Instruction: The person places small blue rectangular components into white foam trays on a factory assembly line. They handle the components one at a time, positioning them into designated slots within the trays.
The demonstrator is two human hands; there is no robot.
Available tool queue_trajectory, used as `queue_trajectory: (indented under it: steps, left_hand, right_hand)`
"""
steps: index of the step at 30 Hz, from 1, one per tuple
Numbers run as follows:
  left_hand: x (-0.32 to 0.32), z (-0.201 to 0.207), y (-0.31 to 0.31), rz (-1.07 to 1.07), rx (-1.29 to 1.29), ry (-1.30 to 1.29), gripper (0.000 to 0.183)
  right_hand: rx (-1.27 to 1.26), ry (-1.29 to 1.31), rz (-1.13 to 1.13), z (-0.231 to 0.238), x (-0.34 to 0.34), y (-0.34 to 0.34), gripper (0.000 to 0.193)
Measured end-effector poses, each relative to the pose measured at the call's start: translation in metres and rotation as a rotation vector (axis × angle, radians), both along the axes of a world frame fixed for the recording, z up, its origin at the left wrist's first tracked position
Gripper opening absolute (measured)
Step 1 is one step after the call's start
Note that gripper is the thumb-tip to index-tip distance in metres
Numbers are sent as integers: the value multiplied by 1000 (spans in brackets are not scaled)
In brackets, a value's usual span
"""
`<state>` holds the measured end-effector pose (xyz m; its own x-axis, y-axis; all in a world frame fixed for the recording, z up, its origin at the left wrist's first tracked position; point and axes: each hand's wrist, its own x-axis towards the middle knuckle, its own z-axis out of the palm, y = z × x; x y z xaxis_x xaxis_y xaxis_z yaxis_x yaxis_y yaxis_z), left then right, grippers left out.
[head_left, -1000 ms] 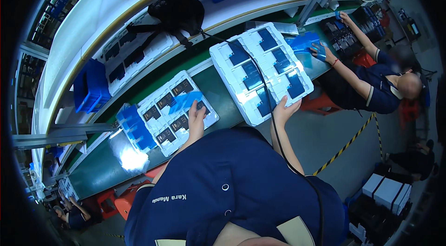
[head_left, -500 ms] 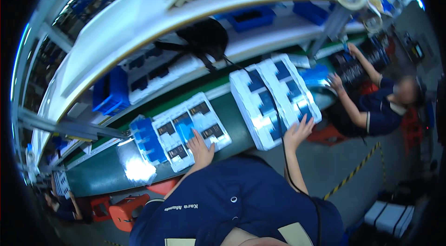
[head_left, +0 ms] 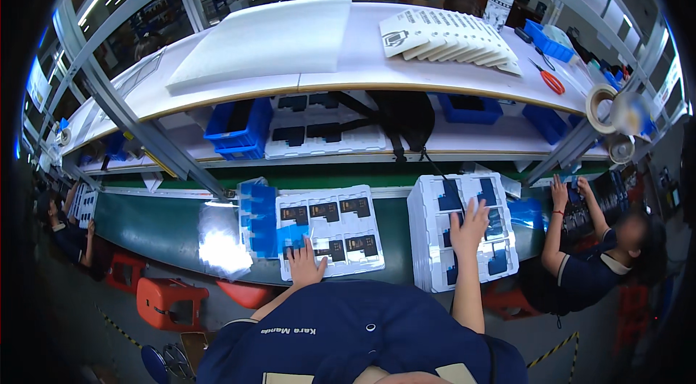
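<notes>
A white plastic tray on the green bench holds several flat black parts with copper-coloured print, which look like phone batteries. My left hand rests at the tray's near left part, fingers spread, fingertips at a strip of blue film. Whether the fingertips press on the film I cannot tell. To the right is a stack of white trays with dark blue flat parts in its top cells. Above that stack my right hand is open, its fingers apart; contact with the parts is unclear.
Blue film sheets and shiny clear film lie left of the tray. A shelf runs above the bench, with a black bag and blue bins beneath. A co-worker works at the right.
My view has turned and levelled. My right hand has moved from the stack's near right edge onto its middle. The blue film strip has shifted from the tray's middle to its near left.
</notes>
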<state>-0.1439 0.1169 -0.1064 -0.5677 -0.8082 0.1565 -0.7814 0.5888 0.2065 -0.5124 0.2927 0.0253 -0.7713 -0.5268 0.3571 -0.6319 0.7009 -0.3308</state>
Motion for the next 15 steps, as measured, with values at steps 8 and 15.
queue_trajectory:
  steps: [8, 15]
  left_hand:
    - [4, -4, 3, 10, 16, 86, 81]
    - [1, 1, 2, -11, -1, 13, 79]
  right_hand:
    - [221, 30, 60, -4, 14, -20, 63]
    - [231, 23, 59, -3, 14, -22, 62]
